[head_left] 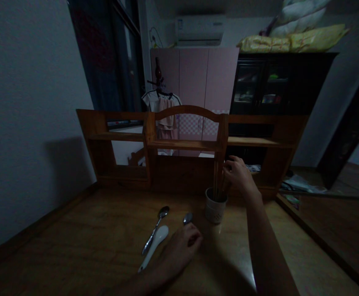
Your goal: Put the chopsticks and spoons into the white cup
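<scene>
My right hand point(238, 174) is raised above a white holder cup point(215, 210) and its fingers are closed around the tops of the chopsticks point(219, 181) standing in it. My left hand point(182, 244) rests on the wooden desk point(90, 246) with fingers curled on the handle of a metal spoon point(187, 218) whose bowl sticks out beyond the fingers. To the left lie another metal spoon point(155, 228) and a white ceramic spoon point(153, 247), side by side.
A wooden shelf unit point(185, 144) stands along the back of the desk, right behind the cup. A wall is at the left. Beyond are pink wardrobes point(198, 78), a dark cabinet point(278, 82) and hanging clothes point(166, 113). The room is dim.
</scene>
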Action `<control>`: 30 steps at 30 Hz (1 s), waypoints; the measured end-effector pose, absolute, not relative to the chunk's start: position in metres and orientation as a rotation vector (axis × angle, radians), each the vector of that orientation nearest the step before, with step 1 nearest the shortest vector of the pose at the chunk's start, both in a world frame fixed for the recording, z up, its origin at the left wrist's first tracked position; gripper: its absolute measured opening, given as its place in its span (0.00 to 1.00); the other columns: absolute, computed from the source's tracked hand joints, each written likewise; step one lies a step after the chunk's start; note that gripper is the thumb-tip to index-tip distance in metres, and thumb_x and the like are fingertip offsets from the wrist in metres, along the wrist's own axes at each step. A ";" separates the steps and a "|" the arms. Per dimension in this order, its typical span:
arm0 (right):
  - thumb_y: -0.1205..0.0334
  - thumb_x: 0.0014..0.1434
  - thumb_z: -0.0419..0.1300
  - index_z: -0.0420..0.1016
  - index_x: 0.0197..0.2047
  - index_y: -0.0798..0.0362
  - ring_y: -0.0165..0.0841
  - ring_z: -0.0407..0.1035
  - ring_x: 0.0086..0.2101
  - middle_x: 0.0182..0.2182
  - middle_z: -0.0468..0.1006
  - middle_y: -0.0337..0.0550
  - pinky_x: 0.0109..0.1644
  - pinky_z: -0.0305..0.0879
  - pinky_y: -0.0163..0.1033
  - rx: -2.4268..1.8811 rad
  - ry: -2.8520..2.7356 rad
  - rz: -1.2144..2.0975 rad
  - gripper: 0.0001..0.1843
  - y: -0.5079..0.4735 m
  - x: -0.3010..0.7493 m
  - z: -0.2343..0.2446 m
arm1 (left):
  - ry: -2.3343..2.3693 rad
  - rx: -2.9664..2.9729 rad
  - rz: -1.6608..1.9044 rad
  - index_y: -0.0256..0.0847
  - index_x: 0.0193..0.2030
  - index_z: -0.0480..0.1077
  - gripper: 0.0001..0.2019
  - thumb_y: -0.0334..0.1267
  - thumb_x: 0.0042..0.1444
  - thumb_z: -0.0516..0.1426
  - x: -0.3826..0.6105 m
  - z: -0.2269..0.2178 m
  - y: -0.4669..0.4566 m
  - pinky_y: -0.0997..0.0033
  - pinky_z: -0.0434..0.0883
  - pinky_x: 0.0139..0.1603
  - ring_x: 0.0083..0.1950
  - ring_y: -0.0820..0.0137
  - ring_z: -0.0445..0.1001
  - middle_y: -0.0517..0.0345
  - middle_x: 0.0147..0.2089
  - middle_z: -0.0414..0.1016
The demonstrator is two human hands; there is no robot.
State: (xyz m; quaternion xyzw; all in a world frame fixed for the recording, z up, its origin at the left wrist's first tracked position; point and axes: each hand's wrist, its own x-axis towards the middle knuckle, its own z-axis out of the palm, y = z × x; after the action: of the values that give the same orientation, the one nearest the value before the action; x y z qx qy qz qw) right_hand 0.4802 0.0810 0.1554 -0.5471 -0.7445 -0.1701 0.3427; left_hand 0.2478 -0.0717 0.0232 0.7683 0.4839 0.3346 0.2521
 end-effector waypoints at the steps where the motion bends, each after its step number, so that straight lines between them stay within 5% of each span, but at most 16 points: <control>1: 0.65 0.57 0.54 0.79 0.38 0.53 0.43 0.60 0.54 0.53 0.68 0.52 0.55 0.61 0.45 -1.430 -1.933 -0.435 0.12 0.081 0.481 0.156 | 1.325 2.092 0.908 0.41 0.35 0.72 0.08 0.35 0.60 0.51 0.248 0.023 -0.071 0.73 0.65 0.42 0.39 0.71 0.71 0.60 0.39 0.74; 13: 0.63 0.58 0.55 0.76 0.48 0.51 0.44 0.61 0.53 0.53 0.68 0.50 0.55 0.62 0.46 -1.310 -1.773 -0.459 0.15 0.071 0.485 0.168 | 1.319 2.136 0.911 0.43 0.35 0.72 0.09 0.35 0.61 0.51 0.247 0.015 -0.068 0.72 0.65 0.43 0.41 0.71 0.70 0.60 0.40 0.73; 20: 0.67 0.60 0.52 0.74 0.48 0.52 0.43 0.65 0.48 0.46 0.72 0.50 0.53 0.62 0.45 -1.136 -1.527 -0.476 0.15 0.051 0.476 0.188 | 1.636 2.395 0.954 0.44 0.47 0.69 0.13 0.29 0.58 0.51 0.234 0.019 -0.060 0.61 0.60 0.56 0.56 0.61 0.61 0.53 0.55 0.65; 26: 0.65 0.62 0.51 0.76 0.41 0.53 0.40 0.71 0.42 0.41 0.77 0.47 0.48 0.66 0.41 -1.088 -1.499 -0.369 0.12 0.033 0.471 0.201 | 1.894 2.487 0.725 0.41 0.51 0.66 0.13 0.35 0.59 0.51 0.221 0.008 -0.052 0.56 0.61 0.52 0.50 0.58 0.62 0.49 0.49 0.65; 30: 0.63 0.61 0.53 0.76 0.41 0.52 0.38 0.74 0.34 0.34 0.79 0.43 0.41 0.67 0.38 -1.085 -1.511 -0.301 0.11 0.023 0.463 0.209 | 1.777 2.526 0.695 0.42 0.52 0.65 0.16 0.29 0.58 0.49 0.215 -0.009 -0.044 0.60 0.60 0.51 0.47 0.62 0.64 0.52 0.46 0.67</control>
State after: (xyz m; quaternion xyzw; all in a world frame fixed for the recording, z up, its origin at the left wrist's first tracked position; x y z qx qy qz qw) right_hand 0.4629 0.0234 0.2087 -0.4657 -0.6484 -0.1291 0.5882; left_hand 0.2146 -0.0437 -0.0093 0.7979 0.5614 0.2194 -0.0121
